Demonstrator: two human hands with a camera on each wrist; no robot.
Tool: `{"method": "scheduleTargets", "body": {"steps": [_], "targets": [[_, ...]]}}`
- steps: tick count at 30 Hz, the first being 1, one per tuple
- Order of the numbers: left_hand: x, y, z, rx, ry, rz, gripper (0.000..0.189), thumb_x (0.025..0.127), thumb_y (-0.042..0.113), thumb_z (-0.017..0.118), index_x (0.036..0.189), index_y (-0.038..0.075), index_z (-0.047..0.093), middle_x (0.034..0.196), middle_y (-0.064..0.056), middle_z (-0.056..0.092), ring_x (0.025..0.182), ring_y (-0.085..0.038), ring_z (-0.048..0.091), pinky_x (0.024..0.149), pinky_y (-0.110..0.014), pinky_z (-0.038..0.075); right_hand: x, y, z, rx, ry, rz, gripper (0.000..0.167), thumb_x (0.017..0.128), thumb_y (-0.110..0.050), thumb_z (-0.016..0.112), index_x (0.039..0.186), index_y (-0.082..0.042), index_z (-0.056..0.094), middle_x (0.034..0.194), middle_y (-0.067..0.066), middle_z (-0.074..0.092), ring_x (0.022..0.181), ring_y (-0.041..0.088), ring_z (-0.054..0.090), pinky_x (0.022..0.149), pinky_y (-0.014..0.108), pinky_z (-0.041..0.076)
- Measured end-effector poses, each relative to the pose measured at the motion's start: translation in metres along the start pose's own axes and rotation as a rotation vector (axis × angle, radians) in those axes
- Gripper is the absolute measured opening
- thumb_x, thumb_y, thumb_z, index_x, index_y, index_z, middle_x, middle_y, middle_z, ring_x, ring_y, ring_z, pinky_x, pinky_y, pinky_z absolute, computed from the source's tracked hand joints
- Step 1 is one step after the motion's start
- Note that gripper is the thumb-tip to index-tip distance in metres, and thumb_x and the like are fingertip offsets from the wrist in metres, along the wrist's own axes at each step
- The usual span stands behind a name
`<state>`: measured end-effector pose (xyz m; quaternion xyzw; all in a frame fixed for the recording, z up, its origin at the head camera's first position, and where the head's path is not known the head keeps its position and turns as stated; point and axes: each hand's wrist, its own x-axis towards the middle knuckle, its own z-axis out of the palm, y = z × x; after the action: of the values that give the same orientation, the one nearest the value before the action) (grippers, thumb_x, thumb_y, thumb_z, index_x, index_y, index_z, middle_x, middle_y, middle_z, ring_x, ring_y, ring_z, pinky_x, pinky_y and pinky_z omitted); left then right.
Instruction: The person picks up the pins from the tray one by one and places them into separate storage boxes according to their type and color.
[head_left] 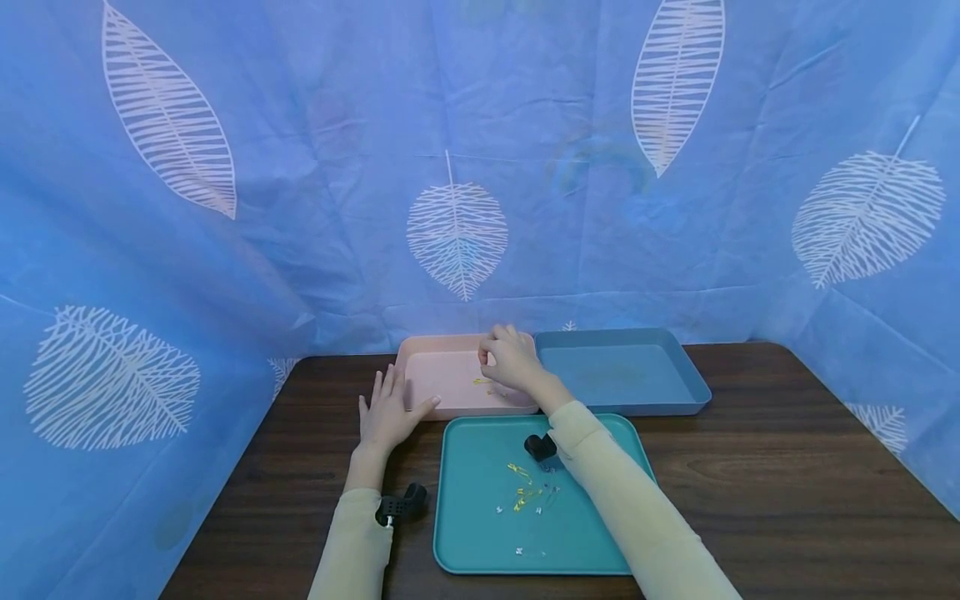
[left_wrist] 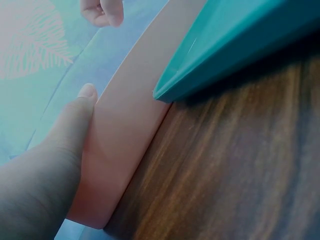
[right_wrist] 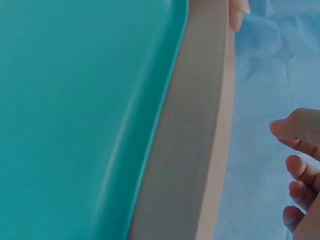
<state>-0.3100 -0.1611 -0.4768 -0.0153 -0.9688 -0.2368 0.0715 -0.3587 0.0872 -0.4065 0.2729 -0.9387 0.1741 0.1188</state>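
Observation:
My left hand rests against the left end of the pink tray, fingers spread and fairly straight. Its thumb lies along the tray's near side in the left wrist view. Over the right half of the pink tray is my right hand, its fingers curled and the thumb close to the index finger. In the right wrist view no thing shows at its fingertips. A few small yellow pieces like safety pins lie in the pink tray, just below that hand. Similar yellow pins and silvery ones are scattered in the teal tray.
To the right of the pink tray, side by side with it, stands a blue tray. The teal tray lies in front of both, under my right forearm. All are on a dark wooden table, with a blue leaf-print cloth behind.

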Motion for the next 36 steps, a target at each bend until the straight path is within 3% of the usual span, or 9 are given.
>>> {"method": "scheduleTargets", "body": {"steps": [4,7,11,16,20,26,36], "targets": [[0.001,0.0,0.0,-0.006,0.005,0.002,0.102,0.083,0.074,0.053,0.157,0.013,0.019,0.165,-0.011,0.01,0.153,-0.035,0.007,0.115,-0.072,0.008,-0.009,-0.004,-0.005,-0.01,0.024,-0.021,0.02,0.087,-0.015,0.068,0.072,-0.022,0.055,0.098,0.003,0.055,0.09,0.023,0.042,0.095,0.05,0.038],[0.0,0.0,0.0,-0.01,0.009,0.004,0.101,0.083,0.073,0.054,0.157,0.012,0.02,0.165,-0.012,0.01,0.153,-0.035,0.007,0.114,-0.072,0.007,-0.017,-0.006,-0.008,0.004,0.045,-0.044,0.02,0.086,-0.013,0.068,0.072,-0.021,0.057,0.095,0.003,0.055,0.097,0.026,0.047,0.105,0.056,0.035],[0.001,0.001,0.001,-0.011,0.011,0.006,0.101,0.083,0.072,0.055,0.156,0.012,0.021,0.165,-0.012,0.011,0.153,-0.036,0.007,0.114,-0.072,0.007,-0.027,-0.007,-0.012,0.024,0.077,-0.067,0.02,0.084,-0.01,0.069,0.07,-0.019,0.058,0.089,0.002,0.052,0.106,0.03,0.048,0.109,0.056,0.032],[0.001,0.003,0.0,-0.013,0.011,0.005,0.1,0.083,0.072,0.055,0.156,0.01,0.023,0.165,-0.013,0.014,0.153,-0.036,0.007,0.114,-0.072,0.008,-0.04,-0.009,-0.016,0.052,0.092,-0.037,0.021,0.082,-0.011,0.072,0.07,-0.02,0.058,0.087,0.001,0.047,0.115,0.034,0.043,0.094,0.052,0.04],[0.0,0.003,-0.001,-0.02,0.015,0.008,0.099,0.084,0.07,0.056,0.155,0.01,0.024,0.165,-0.013,0.014,0.153,-0.035,0.006,0.114,-0.072,0.008,-0.05,-0.013,-0.021,0.085,0.087,-0.002,0.02,0.081,-0.011,0.073,0.07,-0.019,0.059,0.087,0.001,0.048,0.107,0.029,0.043,0.078,0.043,0.037],[0.001,0.002,-0.001,-0.015,0.015,0.013,0.1,0.084,0.071,0.056,0.155,0.009,0.023,0.164,-0.015,0.014,0.152,-0.038,0.009,0.113,-0.073,0.008,-0.066,-0.016,-0.024,0.099,0.079,0.03,0.016,0.083,-0.012,0.071,0.072,-0.019,0.062,0.09,0.004,0.051,0.089,0.022,0.039,0.078,0.039,0.034],[0.0,0.0,0.0,-0.016,0.011,0.013,0.099,0.084,0.071,0.054,0.155,0.008,0.025,0.164,-0.015,0.013,0.152,-0.038,0.008,0.113,-0.074,0.008,-0.094,-0.018,-0.019,0.116,0.073,0.056,0.016,0.083,-0.01,0.072,0.073,-0.02,0.064,0.092,0.006,0.054,0.085,0.019,0.037,0.076,0.036,0.032]]}}
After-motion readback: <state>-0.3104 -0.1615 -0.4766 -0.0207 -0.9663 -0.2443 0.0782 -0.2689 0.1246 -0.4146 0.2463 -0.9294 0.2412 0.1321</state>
